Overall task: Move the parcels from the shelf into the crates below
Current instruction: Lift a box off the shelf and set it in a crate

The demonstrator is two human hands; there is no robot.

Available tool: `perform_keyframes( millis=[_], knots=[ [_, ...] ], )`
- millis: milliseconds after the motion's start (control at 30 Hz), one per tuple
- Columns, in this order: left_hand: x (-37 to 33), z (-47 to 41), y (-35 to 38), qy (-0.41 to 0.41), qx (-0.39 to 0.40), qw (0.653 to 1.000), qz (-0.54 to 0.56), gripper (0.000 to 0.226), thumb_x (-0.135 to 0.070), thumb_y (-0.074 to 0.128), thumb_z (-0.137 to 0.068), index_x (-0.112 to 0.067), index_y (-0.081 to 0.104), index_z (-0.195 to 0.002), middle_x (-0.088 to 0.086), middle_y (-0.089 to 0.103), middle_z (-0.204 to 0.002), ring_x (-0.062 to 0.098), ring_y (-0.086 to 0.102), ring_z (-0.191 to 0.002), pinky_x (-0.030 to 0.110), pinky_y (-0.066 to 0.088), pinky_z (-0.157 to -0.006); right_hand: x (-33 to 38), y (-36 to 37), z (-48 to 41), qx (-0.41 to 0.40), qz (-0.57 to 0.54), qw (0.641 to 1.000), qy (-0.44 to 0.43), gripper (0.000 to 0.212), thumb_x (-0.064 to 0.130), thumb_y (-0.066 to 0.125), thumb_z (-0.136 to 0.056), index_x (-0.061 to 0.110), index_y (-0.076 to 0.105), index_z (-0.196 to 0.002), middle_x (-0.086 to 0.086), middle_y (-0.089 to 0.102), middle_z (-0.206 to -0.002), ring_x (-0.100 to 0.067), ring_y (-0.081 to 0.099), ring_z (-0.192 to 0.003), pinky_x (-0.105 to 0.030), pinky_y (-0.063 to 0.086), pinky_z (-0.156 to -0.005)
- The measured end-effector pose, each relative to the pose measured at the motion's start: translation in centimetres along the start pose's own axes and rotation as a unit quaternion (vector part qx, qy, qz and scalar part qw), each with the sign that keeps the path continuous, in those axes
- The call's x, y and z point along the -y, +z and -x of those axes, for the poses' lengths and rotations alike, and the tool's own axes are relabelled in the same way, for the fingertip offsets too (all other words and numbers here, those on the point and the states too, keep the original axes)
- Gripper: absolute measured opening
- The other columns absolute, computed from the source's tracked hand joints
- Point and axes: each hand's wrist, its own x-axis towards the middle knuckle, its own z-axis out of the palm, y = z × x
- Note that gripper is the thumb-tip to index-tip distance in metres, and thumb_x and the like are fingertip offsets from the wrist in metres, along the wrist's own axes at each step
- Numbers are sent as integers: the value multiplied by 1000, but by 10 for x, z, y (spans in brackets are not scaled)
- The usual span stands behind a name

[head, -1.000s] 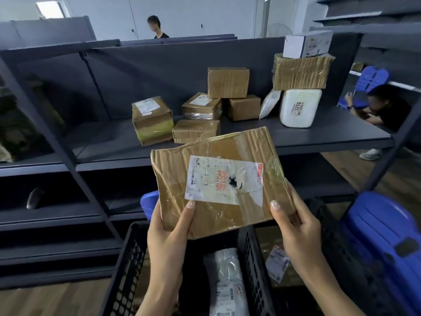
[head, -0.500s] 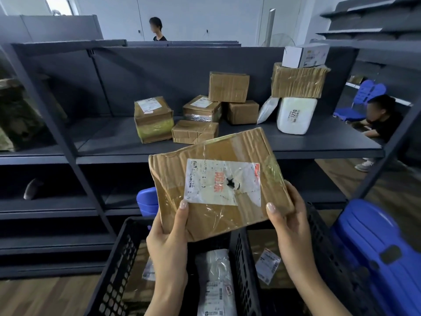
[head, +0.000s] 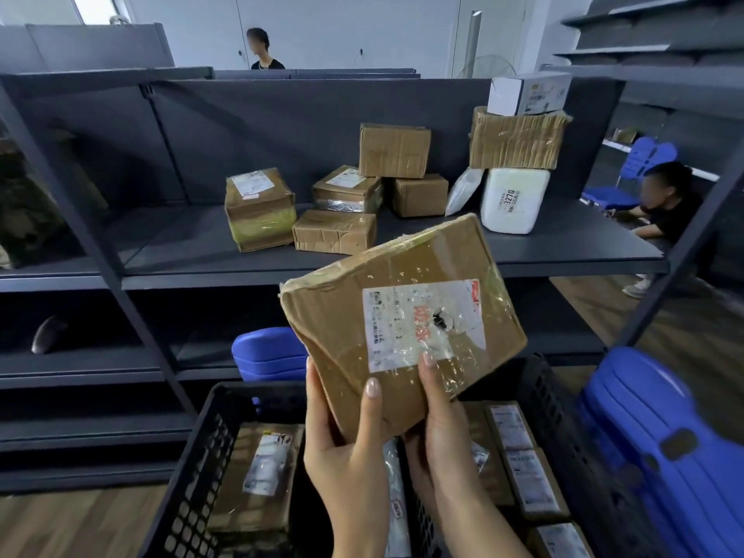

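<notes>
A flat brown parcel [head: 346, 316] with a white label, wrapped in clear tape, is tilted in the air in front of the shelf. My left hand [head: 346, 449] grips its lower corner, thumb on the front. My right hand [head: 439, 428] grips the bottom edge beside it, thumb on the label. Two black crates sit below: the left crate [head: 201, 469] and the right crate [head: 563, 420], both holding parcels. Several parcels remain on the grey shelf [head: 193, 251], among them a yellow-taped box [head: 259, 209] and a white parcel [head: 513, 199].
Blue plastic chairs [head: 660, 441] stand at the right, and another blue one [head: 269, 352] sits under the shelf. A person [head: 664, 203] sits at the far right; another person [head: 263, 48] stands behind the shelving. The grey upright [head: 100, 251] runs down the left.
The parcel has turned and tilted clockwise and shifted right. My right hand slid from the parcel's right edge to the bottom, close beside my left hand. The view dipped toward the crates.
</notes>
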Motion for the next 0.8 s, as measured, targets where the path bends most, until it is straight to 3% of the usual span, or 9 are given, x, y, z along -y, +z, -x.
perform_keyframes(
  millis=[33,100,167,267,333,433,567,700,800],
  knots=[
    [3,1,-2,3,14,1000,-8,69,-35,81,-73,-31,53,-136,-7,64,-128,7,61,-117,23,53,-92,1,-1,-1,-11,-5,1000,3,56,47,68,-78,17,61,-126,-7,68,-119,-25,65,-110,-43,52,-94],
    [4,-1,-8,5,32,999,-7,71,-41,78,-69,-40,48,-134,-10,56,-138,4,52,-127,34,45,-105,5,-7,-5,-36,12,999,8,56,43,74,-76,11,64,-120,-9,71,-112,-24,69,-101,-32,58,-80],
    [-4,-9,-16,38,27,999,-17,79,-47,68,-63,-40,39,-136,-17,44,-146,-6,41,-133,28,35,-111,10,-15,-8,-43,16,999,12,54,42,67,-74,8,66,-116,-9,73,-105,-22,70,-95,-23,58,-65],
    [-37,-32,-25,132,30,985,-104,85,-43,71,-72,-27,32,-146,-39,39,-135,-29,39,-115,2,34,-95,21,-26,-13,-30,49,998,2,54,41,65,-70,17,64,-117,-3,74,-105,-21,70,-97,-37,56,-82],
    [-63,-50,-26,152,76,964,-204,83,-44,75,-78,-29,32,-148,-54,40,-116,-33,41,-102,6,40,-91,31,-30,-16,-21,94,995,-8,49,41,68,-68,21,66,-112,-2,74,-105,-21,69,-100,-45,51,-94],
    [-84,-73,-22,90,199,921,-322,89,-68,61,-67,-42,30,-146,-33,47,-134,-8,47,-121,34,44,-104,43,-34,-23,4,146,989,-12,46,38,70,-66,21,68,-108,0,74,-103,-20,70,-97,-45,50,-96],
    [-68,-86,-15,22,258,889,-378,47,-53,67,-79,-40,56,-123,-28,68,-97,-5,65,-89,31,56,-84,49,-31,-29,36,211,977,14,38,37,71,-69,20,71,-103,0,75,-97,-19,72,-91,-43,53,-91],
    [-48,-84,-17,-9,224,926,-303,26,-42,69,-81,-28,68,-103,-16,75,-85,5,70,-84,29,55,-77,49,-24,-33,47,252,967,9,28,35,70,-76,22,71,-100,2,75,-96,-17,72,-91,-39,54,-89],
    [-40,-87,-19,-55,186,959,-205,18,-31,73,-81,-19,71,-95,-6,77,-86,18,73,-88,38,58,-81,52,-20,-35,53,274,960,-32,42,42,67,-73,26,66,-112,5,74,-101,-10,71,-90,-26,55,-77]
  ],
)
